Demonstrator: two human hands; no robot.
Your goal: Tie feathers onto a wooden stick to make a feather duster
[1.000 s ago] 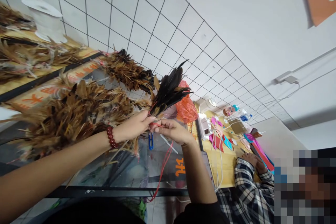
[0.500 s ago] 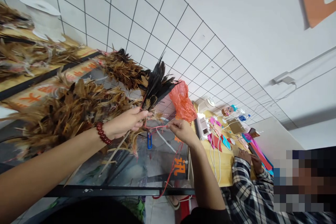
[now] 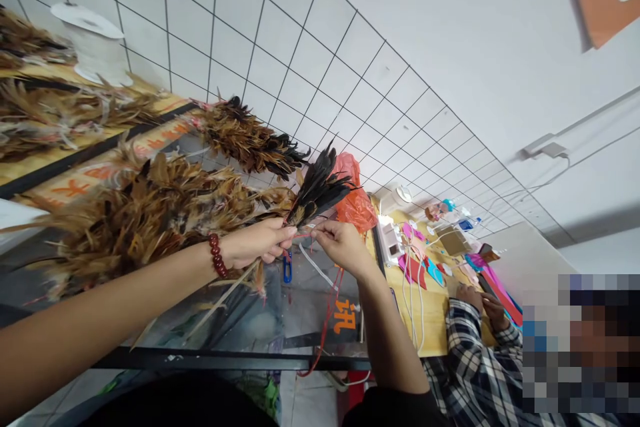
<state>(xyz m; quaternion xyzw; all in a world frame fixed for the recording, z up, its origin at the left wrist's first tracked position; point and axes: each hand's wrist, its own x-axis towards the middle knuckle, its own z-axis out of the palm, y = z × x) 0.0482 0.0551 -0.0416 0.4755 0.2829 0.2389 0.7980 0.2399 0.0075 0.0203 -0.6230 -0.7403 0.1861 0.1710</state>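
Observation:
My left hand (image 3: 260, 240), with a dark red bead bracelet at the wrist, is closed around the base of a bunch of black feathers (image 3: 320, 187). A thin pale stick (image 3: 225, 290) slants down below that hand. Close on the right, my right hand (image 3: 340, 247) pinches a red string (image 3: 303, 235) that runs to the feather base. More of the string hangs from my right hand past the table edge. Beneath the hands, small blue thread snips (image 3: 287, 267) and a white strip (image 3: 317, 267) lie on the glass tabletop.
Heaps of brown feathers (image 3: 145, 220) cover the left of the table. A white spool (image 3: 90, 43) stands behind them, near the wire grid (image 3: 240, 33). A red plastic bag (image 3: 355, 193) sits behind my right hand. To the right, a co-worker in a plaid sleeve (image 3: 465, 327) works at a wooden table.
My left hand and the feather bunch have shifted right and slightly down. My right hand is now closer to the left one, so the stretch of red string between them is shorter.

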